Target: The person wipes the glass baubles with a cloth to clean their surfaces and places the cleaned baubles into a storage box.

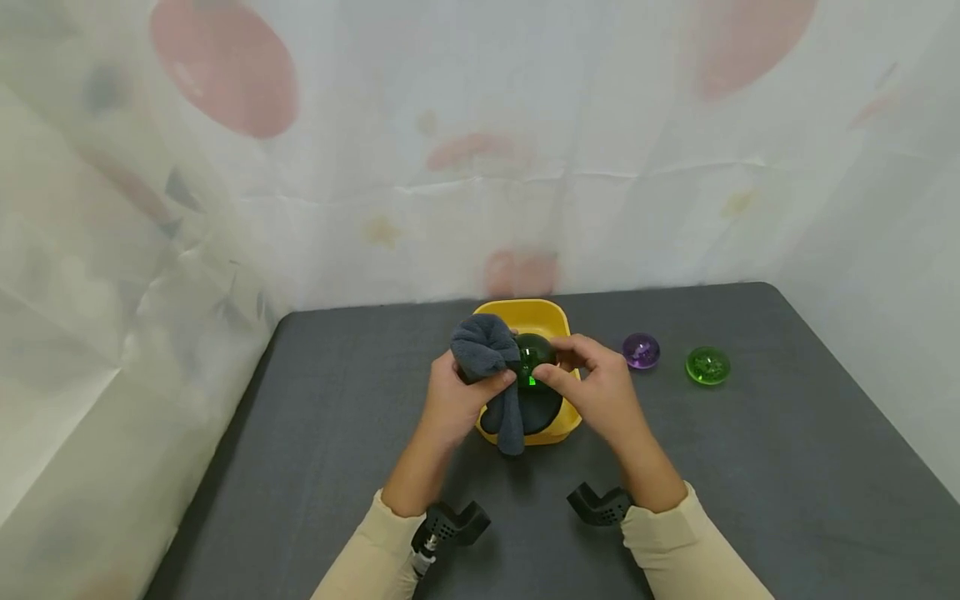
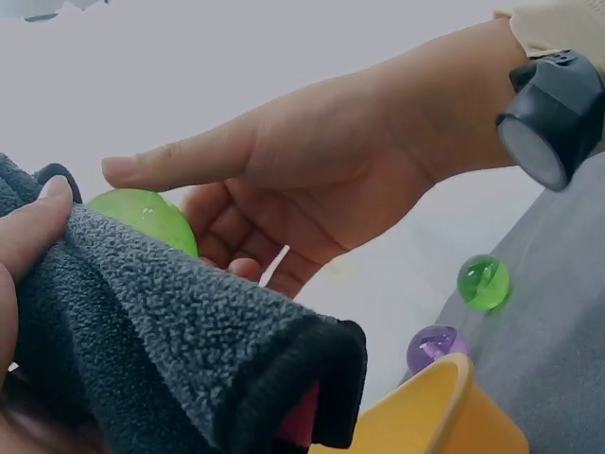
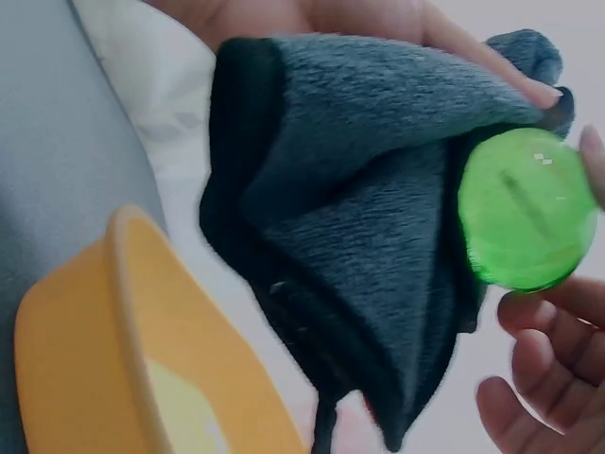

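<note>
Over a yellow tub [image 1: 558,315], my left hand [image 1: 480,379] grips a grey fleece cloth [image 1: 483,348] bunched against a clear green ball [image 1: 534,356]. My right hand [image 1: 564,367] holds that ball between thumb and curled fingers. In the left wrist view the cloth [image 2: 170,322] covers the lower side of the green ball [image 2: 146,216], with the right hand [image 2: 312,180] around it. In the right wrist view the ball [image 3: 527,210] presses into the cloth [image 3: 359,218], above the tub [image 3: 123,350]. A tail of cloth hangs down into the tub.
A purple ball [image 1: 641,351] and a second green ball [image 1: 707,365] lie on the dark grey table [image 1: 750,467] to the right of the tub. A pale patterned curtain [image 1: 480,167] closes off the back and both sides. Black wrist cameras [image 1: 453,523] sit on both cuffs.
</note>
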